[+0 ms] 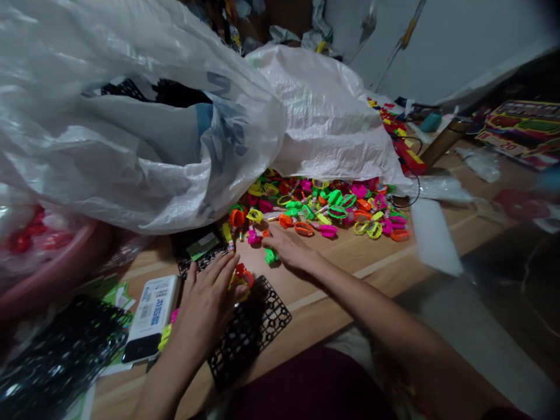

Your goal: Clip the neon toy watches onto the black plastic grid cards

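Note:
My right hand (286, 248) reaches to the near edge of a heap of small neon plastic toys (336, 207), many with looped bands. Its fingers are bent together beside a pink toy (252, 236) and a bit of orange; what they grip is hidden. A green toy (272, 255) lies just below that hand. My left hand (207, 303) is held over a black plastic grid (258, 318), fingers stretched out and thumb apart. An orange and yellow toy (242, 275) shows beside its fingers, on or near the grid.
Large white sacks (324, 116) bulge over the table's back and left. A second black grid (179, 248) carries a green card. At left are a white box (151, 315), a pink basin (52, 268) and black netlike plastic (56, 356). A brown bottle (444, 143) stands tilted at right.

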Demonstrator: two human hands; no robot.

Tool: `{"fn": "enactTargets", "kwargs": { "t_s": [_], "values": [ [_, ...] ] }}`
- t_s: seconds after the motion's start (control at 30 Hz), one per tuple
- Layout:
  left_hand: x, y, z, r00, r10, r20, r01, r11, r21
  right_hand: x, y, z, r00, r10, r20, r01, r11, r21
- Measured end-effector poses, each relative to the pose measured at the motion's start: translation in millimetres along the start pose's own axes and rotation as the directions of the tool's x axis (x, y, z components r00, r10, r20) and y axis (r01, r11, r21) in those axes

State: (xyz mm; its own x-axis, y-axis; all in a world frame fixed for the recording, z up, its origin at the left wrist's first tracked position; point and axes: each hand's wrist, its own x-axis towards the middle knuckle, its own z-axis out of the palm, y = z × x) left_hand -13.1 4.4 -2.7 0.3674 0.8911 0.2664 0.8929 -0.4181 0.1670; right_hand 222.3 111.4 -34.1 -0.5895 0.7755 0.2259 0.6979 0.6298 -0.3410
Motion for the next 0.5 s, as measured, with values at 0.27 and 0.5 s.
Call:
{"fn": "enactTargets", "kwargs": {
  "t_s": [0.27,0.5],
  "values": [
    [7.0,14.3,2.3,0.996,-0.066,0.065,0.069,0.996,-0.051,-23.4,13.7,5.9,0.995,-0.095,0.03,0.092,0.993,0.079],
    [5.9,20.8,-0.5,0.998,-0.066,0.026,0.068,0.989,-0.128,-47.4,-7.8,23.9,0.997,0.073,-0.019,-0.037,0.695,0.718]
  ]
}}
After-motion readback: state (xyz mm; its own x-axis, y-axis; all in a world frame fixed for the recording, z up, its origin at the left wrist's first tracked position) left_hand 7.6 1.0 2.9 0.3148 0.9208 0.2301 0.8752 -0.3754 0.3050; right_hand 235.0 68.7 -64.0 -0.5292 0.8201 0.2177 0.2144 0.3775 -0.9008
